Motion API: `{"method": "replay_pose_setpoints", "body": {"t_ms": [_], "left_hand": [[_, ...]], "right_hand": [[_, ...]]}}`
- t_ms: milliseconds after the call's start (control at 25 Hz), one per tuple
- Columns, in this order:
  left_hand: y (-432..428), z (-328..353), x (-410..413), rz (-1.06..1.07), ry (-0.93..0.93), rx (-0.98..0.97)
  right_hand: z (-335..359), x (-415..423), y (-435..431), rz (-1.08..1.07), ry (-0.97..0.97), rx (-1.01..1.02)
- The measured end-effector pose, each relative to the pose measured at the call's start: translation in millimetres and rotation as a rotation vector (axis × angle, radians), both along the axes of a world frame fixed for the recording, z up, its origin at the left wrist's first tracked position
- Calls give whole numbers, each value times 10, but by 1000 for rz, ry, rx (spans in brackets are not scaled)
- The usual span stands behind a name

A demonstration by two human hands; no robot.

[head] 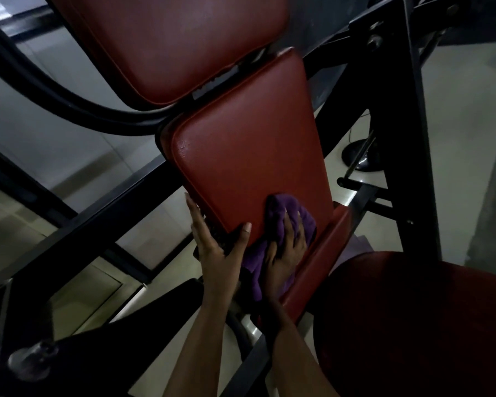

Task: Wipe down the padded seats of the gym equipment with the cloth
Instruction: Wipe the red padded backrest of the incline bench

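One red pad (249,156): mid-frame.
Left hand (215,247): 7 o'clock, clamping its edge.
Right hand (287,250): 6 o'clock, fingers apart on purple cloth (277,210).

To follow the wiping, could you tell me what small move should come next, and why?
Probably sweep the purple cloth up the red pad: the right hand presses it at the near end, most of the pad lies beyond, and the left hand grips the near corner.
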State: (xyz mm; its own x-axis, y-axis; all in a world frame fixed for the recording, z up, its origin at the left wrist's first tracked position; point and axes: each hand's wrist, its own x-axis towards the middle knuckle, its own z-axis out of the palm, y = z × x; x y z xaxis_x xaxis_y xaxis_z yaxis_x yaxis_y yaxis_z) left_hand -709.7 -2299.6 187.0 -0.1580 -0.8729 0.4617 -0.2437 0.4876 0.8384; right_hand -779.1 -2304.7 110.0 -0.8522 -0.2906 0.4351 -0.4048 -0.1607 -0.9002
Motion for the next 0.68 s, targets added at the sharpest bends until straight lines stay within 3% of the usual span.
{"method": "replay_pose_setpoints", "body": {"t_ms": [200, 320, 440, 560, 680], "left_hand": [[67, -67, -12, 69, -135, 9], [90, -39, -1, 78, -137, 39], [100, -27, 3, 80, -124, 51], [36, -89, 31, 74, -126, 87], [-12, -155, 70, 93, -107, 93]], "right_hand": [[-484, -209, 103, 19, 101, 168], [-602, -410, 124, 84, -66, 165], [47, -560, 144, 138, -131, 0], [1061, -582, -90, 193, 79, -65], [1327, -762, -366, 152, 146, -47]]}}
